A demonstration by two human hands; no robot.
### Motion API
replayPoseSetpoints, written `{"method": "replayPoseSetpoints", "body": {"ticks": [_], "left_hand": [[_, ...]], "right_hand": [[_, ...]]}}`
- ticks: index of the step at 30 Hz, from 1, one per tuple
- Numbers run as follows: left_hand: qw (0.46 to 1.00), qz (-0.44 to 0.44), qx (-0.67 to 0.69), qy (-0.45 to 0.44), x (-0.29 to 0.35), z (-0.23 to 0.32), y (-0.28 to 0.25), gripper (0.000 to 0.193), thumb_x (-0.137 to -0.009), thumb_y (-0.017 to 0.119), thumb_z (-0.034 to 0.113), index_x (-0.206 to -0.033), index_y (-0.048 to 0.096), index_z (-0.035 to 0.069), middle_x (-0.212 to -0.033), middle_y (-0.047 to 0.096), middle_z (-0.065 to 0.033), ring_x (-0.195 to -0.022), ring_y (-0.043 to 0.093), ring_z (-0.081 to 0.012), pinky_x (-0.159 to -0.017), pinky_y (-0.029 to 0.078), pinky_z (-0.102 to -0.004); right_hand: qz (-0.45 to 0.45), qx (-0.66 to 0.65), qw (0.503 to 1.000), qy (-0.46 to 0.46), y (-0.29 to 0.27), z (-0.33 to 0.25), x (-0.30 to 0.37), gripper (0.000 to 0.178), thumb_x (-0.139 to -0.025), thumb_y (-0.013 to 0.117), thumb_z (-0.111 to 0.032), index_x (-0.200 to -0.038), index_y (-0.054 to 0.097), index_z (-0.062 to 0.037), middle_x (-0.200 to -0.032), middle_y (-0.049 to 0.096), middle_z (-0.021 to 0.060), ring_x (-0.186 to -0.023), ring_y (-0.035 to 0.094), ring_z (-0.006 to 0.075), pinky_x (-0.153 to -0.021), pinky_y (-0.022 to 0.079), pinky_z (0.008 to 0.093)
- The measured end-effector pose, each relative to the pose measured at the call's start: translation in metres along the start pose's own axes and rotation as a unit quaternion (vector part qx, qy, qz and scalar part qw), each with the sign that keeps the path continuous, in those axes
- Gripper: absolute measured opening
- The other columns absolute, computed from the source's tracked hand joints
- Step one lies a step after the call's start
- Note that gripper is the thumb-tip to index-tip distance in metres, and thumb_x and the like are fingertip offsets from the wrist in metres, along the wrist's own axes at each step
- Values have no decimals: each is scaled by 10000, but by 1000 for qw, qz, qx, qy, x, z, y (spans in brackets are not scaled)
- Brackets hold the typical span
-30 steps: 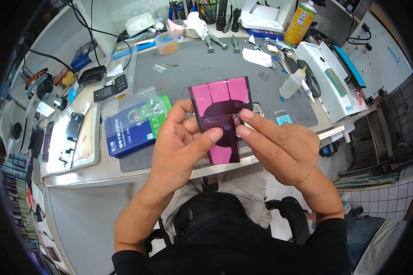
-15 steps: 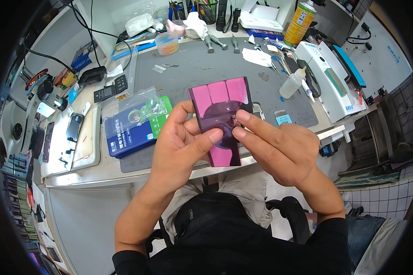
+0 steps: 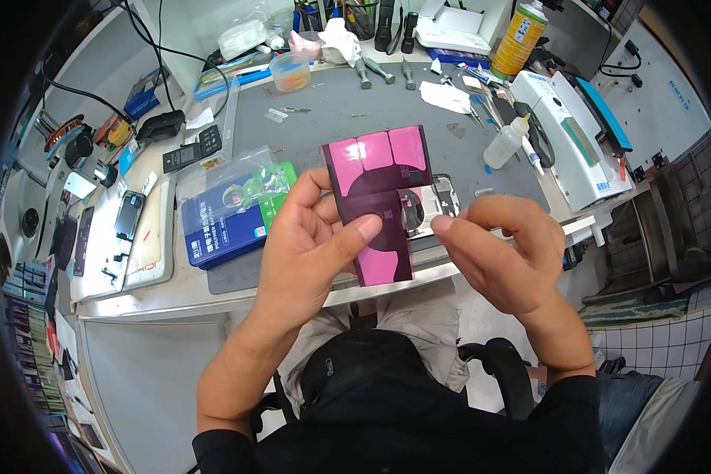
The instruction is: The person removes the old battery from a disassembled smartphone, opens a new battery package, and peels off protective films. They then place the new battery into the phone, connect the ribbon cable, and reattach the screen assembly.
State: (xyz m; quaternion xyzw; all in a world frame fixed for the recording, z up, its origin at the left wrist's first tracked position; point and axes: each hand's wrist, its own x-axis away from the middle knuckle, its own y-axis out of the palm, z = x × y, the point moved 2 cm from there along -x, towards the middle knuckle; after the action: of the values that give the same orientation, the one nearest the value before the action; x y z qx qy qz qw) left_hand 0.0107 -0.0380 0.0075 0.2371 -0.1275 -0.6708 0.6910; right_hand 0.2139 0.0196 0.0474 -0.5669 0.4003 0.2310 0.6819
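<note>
My left hand (image 3: 312, 245) holds an L-shaped dark sheet with pink tabs (image 3: 378, 197), thumb pressed on its front, over the near edge of the bench. My right hand (image 3: 502, 253) sits just right of the sheet, finger and thumb pinched together at its right edge; whether they grip a thin film I cannot tell. Behind the sheet an opened phone body (image 3: 438, 207) lies on the grey mat (image 3: 332, 118), partly hidden.
A blue and green packet in a clear bag (image 3: 233, 212) lies left of my hands. A white squeeze bottle (image 3: 504, 144), a white machine (image 3: 573, 138), a yellow spray can (image 3: 521, 35), screwdrivers and a small tub (image 3: 290, 71) stand farther back. Phones and parts (image 3: 126, 217) line the left side.
My right hand has pulled away to the right, off the face of the sheet. The left hand keeps the sheet in about the same place.
</note>
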Motion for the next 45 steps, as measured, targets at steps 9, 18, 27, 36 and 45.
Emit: {"method": "replayPoseSetpoints", "body": {"ticks": [9,18,27,36,45], "left_hand": [[999,-22,14,-30,3,-4,4,495,-935,684,-11,-1359,428,6,-1271,654,-145,-1163,655,-174,-942,570,-316],[988,-39,65,-133,46,-20,-20,512,-881,731,-58,-1306,456,22,-1202,678,-126,-1088,686,-176,-950,574,-334],[995,16,77,-63,60,-14,-33,479,-849,780,-25,-1215,474,16,-1085,706,-190,-977,730,-233,-757,622,-318],[991,31,108,-67,72,-18,-46,496,-845,789,-35,-1232,482,19,-1092,717,-174,-944,734,-201,-711,586,-278],[991,76,87,-65,87,-17,-59,604,-749,865,-20,-1205,473,27,-953,701,-169,-890,731,-254,-738,633,-390]], "right_hand": [[-17,-10,1000,-9,2,5,-6,428,-652,811,-40,-1058,821,-175,-823,606,-4,-618,572,132,-517,435,241],[-3,-112,988,-103,15,-14,11,324,-678,805,-129,-999,810,-170,-801,607,-37,-534,514,61,-424,314,213],[-39,-52,997,31,14,30,4,169,-791,756,-141,-959,766,-138,-835,641,-11,-631,631,119,-495,474,280],[-131,-34,977,168,77,90,-27,62,-871,751,-117,-932,750,-128,-897,682,14,-659,677,211,-599,525,343],[-309,-60,938,143,145,60,-67,212,-943,645,-276,-945,783,-116,-930,733,109,-900,704,337,-787,563,459]]}}
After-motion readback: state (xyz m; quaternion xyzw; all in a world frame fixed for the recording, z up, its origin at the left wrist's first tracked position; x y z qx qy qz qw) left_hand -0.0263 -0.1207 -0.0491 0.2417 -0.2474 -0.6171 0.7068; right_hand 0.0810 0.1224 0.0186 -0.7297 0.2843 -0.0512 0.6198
